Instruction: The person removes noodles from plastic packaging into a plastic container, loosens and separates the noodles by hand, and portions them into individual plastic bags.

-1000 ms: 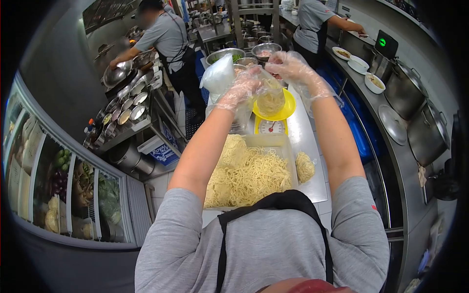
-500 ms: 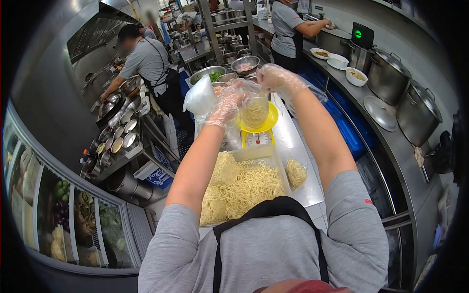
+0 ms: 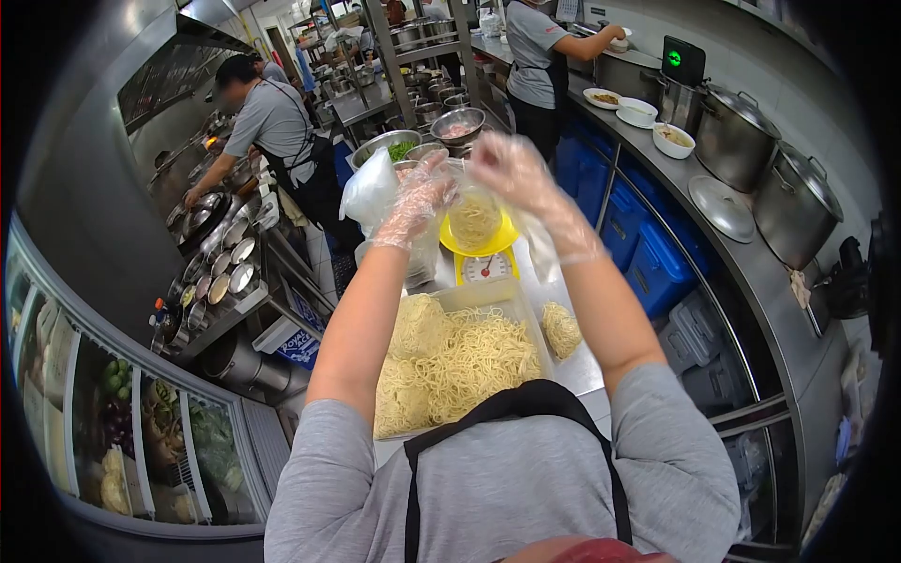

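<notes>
A clear plastic bag of noodles hangs over the yellow bowl of a kitchen scale; whether it rests on the bowl I cannot tell. My left hand, in a clear plastic glove, is closed on the bag's gathered top from the left. My right hand, gloved too and blurred by motion, has its fingers curled at the bag's top on the other side. Nearer me, a plastic tub holds loose yellow noodles. A bagged portion of noodles lies to its right.
A white plastic bundle stands left of the scale. Metal bowls with food sit behind it. Co-workers stand at the left stove and right counter. Lidded pots line the right counter; a glass-front fridge is at left.
My right hand has shifted left and turned over at the bag's top, fingers curling inward. My left hand stays on the bag. The whole view has shifted slightly.
</notes>
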A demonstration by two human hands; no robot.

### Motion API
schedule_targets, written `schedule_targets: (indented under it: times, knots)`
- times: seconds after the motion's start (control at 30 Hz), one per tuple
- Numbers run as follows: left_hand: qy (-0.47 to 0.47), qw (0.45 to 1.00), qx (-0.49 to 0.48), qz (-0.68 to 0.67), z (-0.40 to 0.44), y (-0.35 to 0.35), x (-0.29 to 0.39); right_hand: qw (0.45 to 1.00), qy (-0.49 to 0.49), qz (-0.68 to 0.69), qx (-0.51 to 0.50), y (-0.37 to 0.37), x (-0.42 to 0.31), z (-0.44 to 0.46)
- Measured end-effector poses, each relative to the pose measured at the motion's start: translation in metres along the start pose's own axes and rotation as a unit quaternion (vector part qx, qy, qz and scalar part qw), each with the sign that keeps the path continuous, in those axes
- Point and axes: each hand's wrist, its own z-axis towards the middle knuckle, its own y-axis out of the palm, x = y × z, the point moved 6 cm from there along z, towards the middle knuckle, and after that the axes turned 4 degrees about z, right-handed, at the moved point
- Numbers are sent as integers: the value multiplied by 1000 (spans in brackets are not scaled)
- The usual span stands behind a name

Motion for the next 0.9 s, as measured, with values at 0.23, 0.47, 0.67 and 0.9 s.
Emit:
schedule_targets:
  times: [0.23,0.47,0.67,0.9]
  knots:
    - [89,924,58,368,-1,-21,16,883,144,-187,-405,125,40,-160]
    - [260,885,44,383,-112,19,48,873,284,-142,-370,172,119,-229]
    - [117,942,-38,313,-184,46,-27,925,108,-146,-334,150,52,-198]
    - [13,944,-14,331,-226,19,-81,925,120,80,-351,121,-28,-163]
